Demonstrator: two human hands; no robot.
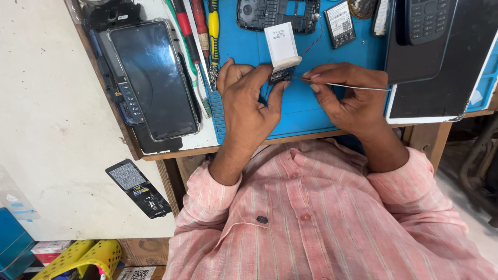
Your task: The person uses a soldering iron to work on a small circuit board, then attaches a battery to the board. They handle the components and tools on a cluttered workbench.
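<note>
One view only, from the wearer's head, looking almost straight down and slightly forward. Nearest the lens is the pink striped shirt (321,218), filling the bottom. The table (171,150) crosses the top, close in, its far side cut off. Both hands sit mid-frame; floor shows far left and right.

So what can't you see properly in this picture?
- Small dark part, head view: the left hand pinches it, so its fingers hide most of it.
- Thin metal tool, head view: the tip is too fine to make out; right hand covers its middle.
- Keypad phone, head view: cut off by the top edge.
</note>
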